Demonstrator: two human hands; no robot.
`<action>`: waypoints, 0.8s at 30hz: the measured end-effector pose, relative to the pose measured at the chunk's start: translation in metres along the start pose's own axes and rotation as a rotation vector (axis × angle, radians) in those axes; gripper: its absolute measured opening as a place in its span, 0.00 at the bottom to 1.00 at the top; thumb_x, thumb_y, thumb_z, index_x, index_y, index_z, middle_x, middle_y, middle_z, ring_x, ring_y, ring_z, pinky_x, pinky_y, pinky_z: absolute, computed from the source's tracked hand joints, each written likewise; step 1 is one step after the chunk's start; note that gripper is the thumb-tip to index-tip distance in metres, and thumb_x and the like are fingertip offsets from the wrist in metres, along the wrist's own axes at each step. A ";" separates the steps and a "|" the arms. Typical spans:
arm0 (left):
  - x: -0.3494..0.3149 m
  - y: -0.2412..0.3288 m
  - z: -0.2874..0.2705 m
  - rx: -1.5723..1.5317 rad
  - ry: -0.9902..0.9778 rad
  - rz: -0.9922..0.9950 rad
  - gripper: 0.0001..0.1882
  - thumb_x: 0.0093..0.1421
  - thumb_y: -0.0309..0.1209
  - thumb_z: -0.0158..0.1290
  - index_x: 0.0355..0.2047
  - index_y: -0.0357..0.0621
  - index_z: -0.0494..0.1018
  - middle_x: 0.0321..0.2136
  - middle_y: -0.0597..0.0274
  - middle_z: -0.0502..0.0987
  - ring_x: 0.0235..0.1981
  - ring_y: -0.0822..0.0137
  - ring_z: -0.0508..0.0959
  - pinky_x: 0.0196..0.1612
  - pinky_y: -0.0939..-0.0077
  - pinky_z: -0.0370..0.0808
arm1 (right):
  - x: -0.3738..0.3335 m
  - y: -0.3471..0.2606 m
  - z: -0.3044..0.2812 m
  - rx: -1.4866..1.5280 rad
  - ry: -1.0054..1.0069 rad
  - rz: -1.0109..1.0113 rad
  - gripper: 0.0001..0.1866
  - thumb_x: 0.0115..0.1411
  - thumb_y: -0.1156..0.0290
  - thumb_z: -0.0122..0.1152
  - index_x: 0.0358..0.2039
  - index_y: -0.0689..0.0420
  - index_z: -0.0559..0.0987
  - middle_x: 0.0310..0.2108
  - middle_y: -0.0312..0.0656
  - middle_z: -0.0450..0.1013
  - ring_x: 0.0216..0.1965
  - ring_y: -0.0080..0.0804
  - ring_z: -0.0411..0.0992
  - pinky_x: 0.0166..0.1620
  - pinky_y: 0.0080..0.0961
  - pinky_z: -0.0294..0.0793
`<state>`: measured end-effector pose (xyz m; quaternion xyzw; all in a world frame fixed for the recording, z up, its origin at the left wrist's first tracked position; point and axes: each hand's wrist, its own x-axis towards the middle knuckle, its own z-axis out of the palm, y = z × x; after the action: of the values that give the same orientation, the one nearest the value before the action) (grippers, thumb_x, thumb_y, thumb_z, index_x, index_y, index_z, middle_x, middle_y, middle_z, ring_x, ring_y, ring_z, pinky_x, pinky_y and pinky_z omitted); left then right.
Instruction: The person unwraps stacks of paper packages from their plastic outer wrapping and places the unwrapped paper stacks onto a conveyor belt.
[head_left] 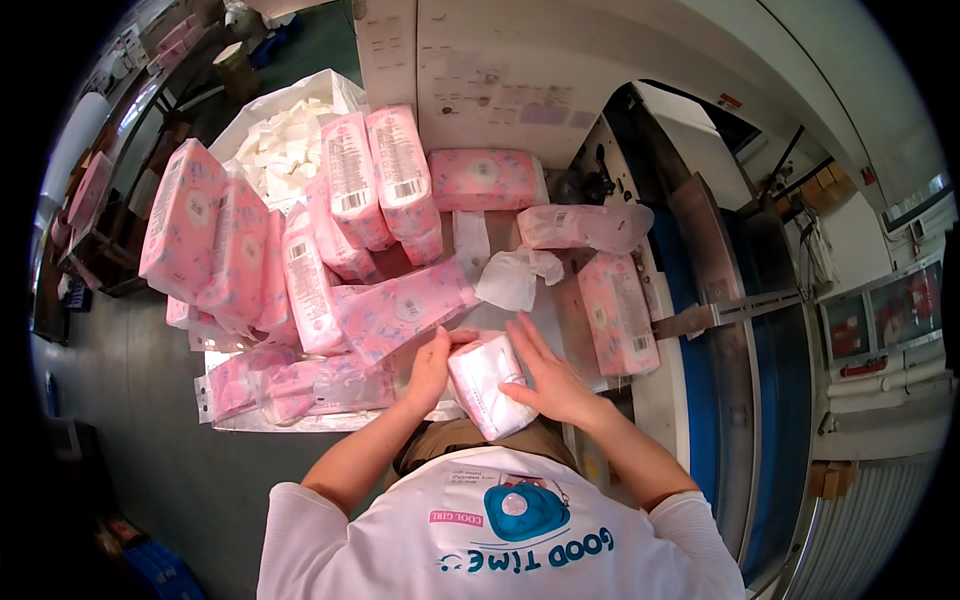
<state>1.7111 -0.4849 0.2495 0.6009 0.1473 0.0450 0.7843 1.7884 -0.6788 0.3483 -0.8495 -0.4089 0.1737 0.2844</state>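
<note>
A small whitish tissue pack (488, 385) with faint pink and blue print is held upright close to my body, over the table's near edge. My left hand (432, 368) presses against its left side, fingers bent around the upper corner. On the other side my right hand (552, 382) grips it with the thumb across its front and the fingers stretched along the edge. Just beyond my left hand lies a flattened pink patterned plastic bag (405, 308). A crumpled white film piece (515, 280) rests past my fingertips.
Full pink tissue packs (185, 215) stand crowded on the left of the table, with two upright packs (400, 170) behind. Flat pink bags (320, 388) lie at the near left. A white sack of scraps (285, 145) sits behind. A machine with a blue belt (705, 390) borders the right.
</note>
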 end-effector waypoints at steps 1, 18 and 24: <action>0.001 -0.005 0.005 0.058 -0.023 0.130 0.27 0.68 0.44 0.32 0.42 0.34 0.74 0.41 0.56 0.76 0.46 0.63 0.72 0.50 0.70 0.67 | 0.005 -0.006 -0.011 -0.141 0.025 -0.175 0.38 0.53 0.60 0.60 0.61 0.57 0.57 0.57 0.49 0.60 0.52 0.46 0.64 0.52 0.33 0.65; 0.033 -0.005 0.003 0.374 -0.050 0.074 0.11 0.60 0.28 0.47 0.41 0.39 0.73 0.40 0.53 0.75 0.42 0.59 0.74 0.47 0.71 0.69 | -0.061 -0.039 -0.043 0.405 -0.217 -0.325 0.05 0.55 0.74 0.56 0.24 0.60 0.73 0.36 0.41 0.70 0.41 0.37 0.66 0.46 0.29 0.64; -0.017 0.062 0.050 0.703 -0.382 0.854 0.19 0.53 0.30 0.55 0.46 0.42 0.69 0.48 0.54 0.71 0.52 0.56 0.69 0.57 0.62 0.62 | -0.069 -0.022 -0.048 0.959 0.045 0.122 0.07 0.61 0.73 0.50 0.29 0.62 0.74 0.39 0.39 0.74 0.40 0.25 0.69 0.47 0.25 0.67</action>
<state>1.7154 -0.5186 0.3237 0.8287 -0.2460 0.1962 0.4628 1.7590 -0.7393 0.4040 -0.6485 -0.2261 0.3406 0.6421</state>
